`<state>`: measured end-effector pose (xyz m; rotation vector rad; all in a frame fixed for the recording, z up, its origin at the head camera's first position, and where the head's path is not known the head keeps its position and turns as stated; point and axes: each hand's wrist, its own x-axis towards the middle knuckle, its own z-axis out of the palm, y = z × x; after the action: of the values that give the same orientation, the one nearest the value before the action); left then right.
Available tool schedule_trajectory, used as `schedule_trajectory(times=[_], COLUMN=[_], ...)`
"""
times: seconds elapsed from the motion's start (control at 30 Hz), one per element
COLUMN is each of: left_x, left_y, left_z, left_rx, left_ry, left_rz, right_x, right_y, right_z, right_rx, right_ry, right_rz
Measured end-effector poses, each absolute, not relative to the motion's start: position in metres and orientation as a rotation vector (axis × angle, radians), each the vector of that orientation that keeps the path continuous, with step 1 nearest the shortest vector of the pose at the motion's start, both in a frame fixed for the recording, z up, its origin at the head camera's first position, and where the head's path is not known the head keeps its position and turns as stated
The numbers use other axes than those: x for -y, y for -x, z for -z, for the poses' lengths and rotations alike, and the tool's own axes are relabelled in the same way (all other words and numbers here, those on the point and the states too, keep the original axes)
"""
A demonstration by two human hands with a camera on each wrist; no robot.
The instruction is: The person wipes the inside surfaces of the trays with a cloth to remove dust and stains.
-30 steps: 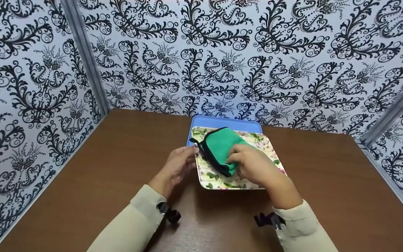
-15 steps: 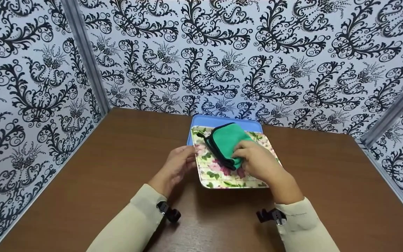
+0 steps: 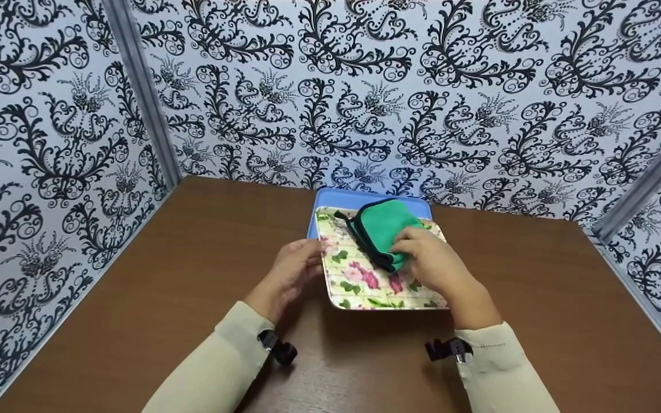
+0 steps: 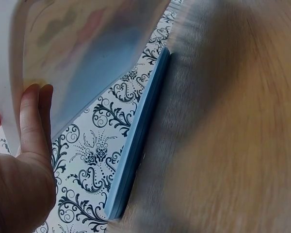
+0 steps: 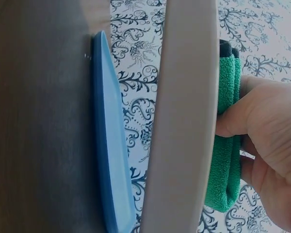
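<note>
A floral tray is held up off the table by my left hand, which grips its left edge. In the left wrist view the fingers lie along the tray's pale underside and the thumb is on the other face. My right hand pinches a folded green cloth with black edging and a small black loop, against the tray's upper face. From the right wrist, the folded cloth shows between thumb and fingers, beside the tray's rim.
Behind and below the floral tray, a blue tray lies on the brown wooden table, close to the patterned back wall. Patterned panels also stand at the left and right. A wrist camera sits on each forearm.
My right hand has moved the green cloth up and to the right across the floral tray, uncovering more of its pink flowers. The left hand and tray have stayed nearly still.
</note>
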<state>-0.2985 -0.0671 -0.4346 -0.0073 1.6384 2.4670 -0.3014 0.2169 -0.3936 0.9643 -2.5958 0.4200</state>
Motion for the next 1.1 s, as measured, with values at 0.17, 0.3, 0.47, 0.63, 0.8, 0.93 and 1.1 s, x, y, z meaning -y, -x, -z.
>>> schedule_trajectory(times=[0.17, 0.3, 0.47, 0.63, 0.8, 0.93, 1.1], left_x=[0.067, 0.066, 0.065, 0.065, 0.065, 0.065, 0.065], left_y=[0.299, 0.299, 0.299, 0.3, 0.3, 0.299, 0.298], left_z=[0.434, 0.435, 0.436, 0.437, 0.436, 0.435, 0.435], left_rx=[-1.642, -1.63, -1.614, -1.607, -1.608, -1.618, -1.621], left_ry=[0.007, -0.005, -0.046, -0.054, -0.054, -0.043, -0.03], left_rz=[-2.464, -2.479, -2.499, -2.504, -2.504, -2.502, -2.513], right_x=[-0.221, -0.225, -0.228, -0.234, -0.242, -0.247, -0.252], right_y=[0.302, 0.304, 0.306, 0.309, 0.313, 0.316, 0.319], right_z=[0.395, 0.397, 0.399, 0.403, 0.406, 0.409, 0.413], right_rx=[2.628, 2.621, 2.639, 2.661, 2.661, 2.678, 2.72], right_ry=[-0.891, -0.86, -0.827, -0.788, -0.749, -0.716, -0.655], right_rz=[-0.458, -0.468, -0.48, -0.473, -0.493, -0.522, -0.531])
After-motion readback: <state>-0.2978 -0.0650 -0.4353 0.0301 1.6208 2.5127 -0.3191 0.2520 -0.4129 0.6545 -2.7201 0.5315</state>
